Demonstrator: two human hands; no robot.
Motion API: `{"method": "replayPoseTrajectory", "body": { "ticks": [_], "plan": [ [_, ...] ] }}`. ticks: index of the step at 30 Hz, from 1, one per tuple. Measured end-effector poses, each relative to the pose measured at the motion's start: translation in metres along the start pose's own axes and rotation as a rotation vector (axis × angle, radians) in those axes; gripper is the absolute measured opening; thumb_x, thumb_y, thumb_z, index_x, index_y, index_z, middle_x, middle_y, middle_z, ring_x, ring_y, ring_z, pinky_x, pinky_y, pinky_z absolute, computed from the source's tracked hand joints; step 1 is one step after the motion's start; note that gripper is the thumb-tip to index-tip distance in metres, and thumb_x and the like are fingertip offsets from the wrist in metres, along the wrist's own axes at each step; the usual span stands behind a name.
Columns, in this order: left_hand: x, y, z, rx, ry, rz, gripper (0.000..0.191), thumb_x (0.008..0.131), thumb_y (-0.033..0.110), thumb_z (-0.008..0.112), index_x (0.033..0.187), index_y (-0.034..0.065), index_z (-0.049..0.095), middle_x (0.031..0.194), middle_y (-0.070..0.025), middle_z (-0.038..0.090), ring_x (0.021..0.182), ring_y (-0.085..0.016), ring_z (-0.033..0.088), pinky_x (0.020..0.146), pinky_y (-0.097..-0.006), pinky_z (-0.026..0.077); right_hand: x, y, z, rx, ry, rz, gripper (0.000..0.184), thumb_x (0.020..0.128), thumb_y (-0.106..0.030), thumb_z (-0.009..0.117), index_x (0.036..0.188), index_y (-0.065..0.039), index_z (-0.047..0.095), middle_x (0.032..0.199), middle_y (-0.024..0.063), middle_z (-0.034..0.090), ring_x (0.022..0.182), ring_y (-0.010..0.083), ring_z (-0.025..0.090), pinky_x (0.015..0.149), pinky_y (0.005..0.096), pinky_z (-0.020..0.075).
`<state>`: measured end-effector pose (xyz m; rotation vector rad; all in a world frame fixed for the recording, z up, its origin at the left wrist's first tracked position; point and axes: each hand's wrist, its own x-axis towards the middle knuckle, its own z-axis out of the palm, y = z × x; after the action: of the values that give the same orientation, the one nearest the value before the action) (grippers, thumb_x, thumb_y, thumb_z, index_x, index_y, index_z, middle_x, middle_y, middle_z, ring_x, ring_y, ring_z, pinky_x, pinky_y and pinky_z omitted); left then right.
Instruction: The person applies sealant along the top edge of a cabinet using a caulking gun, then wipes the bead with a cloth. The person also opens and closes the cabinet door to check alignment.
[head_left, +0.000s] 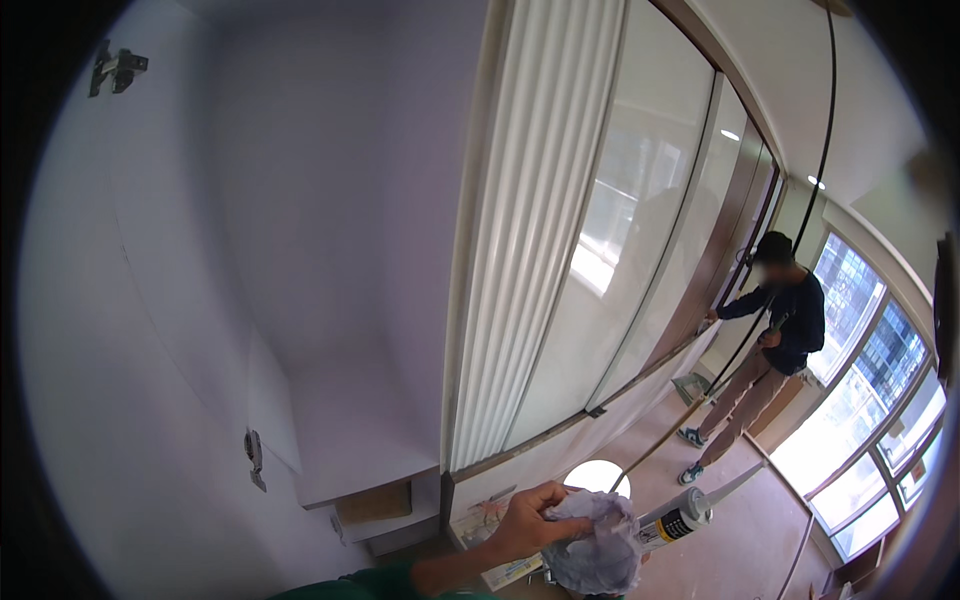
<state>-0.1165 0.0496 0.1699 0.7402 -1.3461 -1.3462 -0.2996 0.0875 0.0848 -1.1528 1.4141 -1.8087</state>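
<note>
My left hand (534, 519), below a green sleeve, pinches a crumpled whitish wad (600, 544), cloth or thin plastic. Just behind the wad, a sealant cartridge (670, 523) with a long tapered nozzle (739, 484) is held up and points to the right. Only a sliver of my right hand (646, 558) shows beside the cartridge; the wad hides the rest of its grip. Before me on the left stands an open white cabinet (315, 187), with a fluted white panel (540, 225) along its right side.
Metal hinges (118, 69) (255, 459) sit on the cabinet door at left. Glossy panels (637, 225) continue along the wall. Further back, a person (787, 315) in dark top reaches to the panels. A bright round light-coloured top (598, 476), a long pole (660, 442) and windows (870, 390) are beyond.
</note>
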Motion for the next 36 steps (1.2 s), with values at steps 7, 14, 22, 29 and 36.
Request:
{"method": "replayPoseTrajectory", "body": {
  "ticks": [7,14,22,29,36],
  "plan": [
    [-0.002,-0.025,-0.015,0.018,0.342,-0.078,0.028,0.084,0.012,0.081,0.103,-0.0011,0.066,0.097,-0.0060,0.072,0.089,-0.009,0.066,0.075,-0.0266,0.055,0.006,-0.009,0.036,-0.046,-0.069,0.009,0.024,0.089,-0.016,0.067,0.105,-0.003,0.055,0.092,0.0082,0.061,0.084,0.0192,0.062,0.078,0.0335,0.0522],
    [-0.032,0.005,-0.015,-0.083,0.154,0.043,0.065,0.083,0.022,0.082,0.133,0.0035,0.045,0.127,-0.0100,0.053,0.114,-0.021,0.054,0.091,-0.0340,0.048,0.011,-0.005,0.067,-0.074,-0.124,0.010,0.025,0.087,-0.015,0.070,0.105,-0.002,0.057,0.093,0.0088,0.063,0.085,0.0198,0.063,0.077,0.0341,0.0529],
    [-0.017,-0.064,-0.040,-0.359,0.469,-0.154,0.035,0.084,0.007,0.074,0.117,0.0000,0.062,0.095,-0.0092,0.070,0.083,-0.018,0.065,0.076,-0.0330,0.053,0.007,0.001,0.104,-0.095,-0.202,0.012,0.027,0.084,-0.014,0.073,0.105,-0.002,0.061,0.094,0.0095,0.066,0.085,0.0205,0.065,0.077,0.0347,0.0537],
    [-0.013,-0.050,-0.057,-0.390,0.315,-0.058,0.046,0.086,0.008,0.072,0.130,0.0010,0.060,0.106,-0.0113,0.071,0.091,-0.018,0.067,0.082,-0.0326,0.055,0.001,0.009,0.106,-0.131,-0.182,0.017,0.029,0.081,-0.013,0.075,0.105,-0.001,0.063,0.095,0.0100,0.068,0.085,0.0211,0.066,0.077,0.0353,0.0544],
    [0.011,-0.017,-0.090,-0.002,0.152,0.083,0.035,0.087,0.020,0.077,0.115,0.0013,0.067,0.094,-0.0053,0.070,0.087,-0.013,0.065,0.079,-0.0287,0.053,-0.010,0.010,0.102,-0.150,-0.148,0.011,0.031,0.079,-0.012,0.078,0.105,0.000,0.066,0.095,0.0106,0.070,0.085,0.0217,0.068,0.076,0.0358,0.0550]
  ]
}}
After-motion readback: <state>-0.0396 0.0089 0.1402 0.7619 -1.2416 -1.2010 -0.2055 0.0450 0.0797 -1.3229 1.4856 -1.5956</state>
